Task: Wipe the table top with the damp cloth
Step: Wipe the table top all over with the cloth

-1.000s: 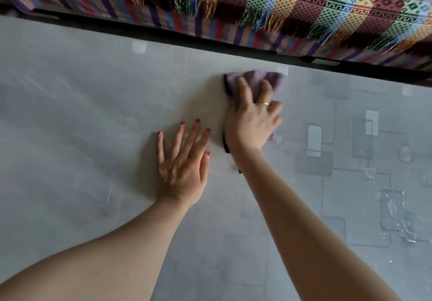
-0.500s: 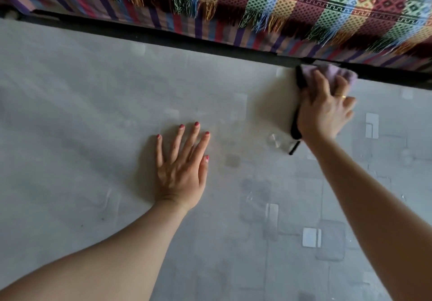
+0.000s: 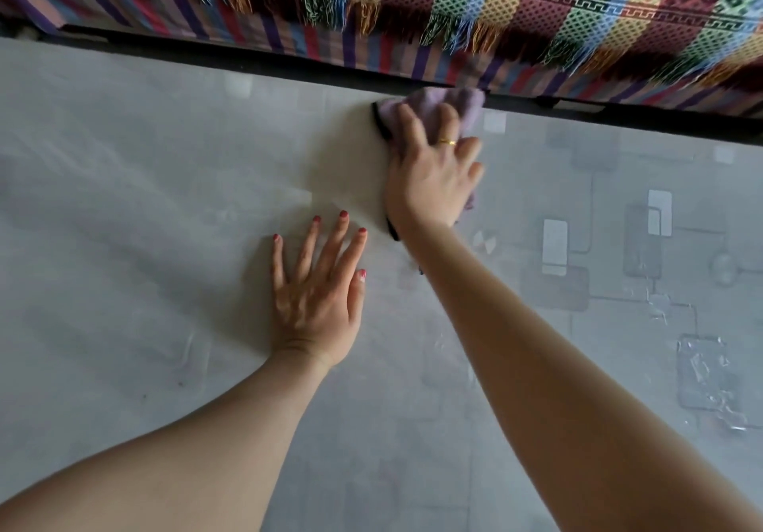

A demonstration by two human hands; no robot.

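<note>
A lilac cloth with a dark edge (image 3: 462, 106) lies flat on the grey glossy table top (image 3: 124, 209), right at its far edge. My right hand (image 3: 431, 176) presses down on the cloth and covers most of it; a gold ring shows on one finger. My left hand (image 3: 320, 288) rests palm down on the table, fingers spread, just below and left of the right hand, holding nothing.
A bright patterned throw with fringes (image 3: 495, 7) hangs over furniture beyond the table's far edge. Wet streaks and droplets (image 3: 710, 383) glisten on the right side of the table, which shows a pale rectangle pattern.
My right hand with the cloth swept right along the far edge and has come back left towards the middle. The left hand has stayed put.
</note>
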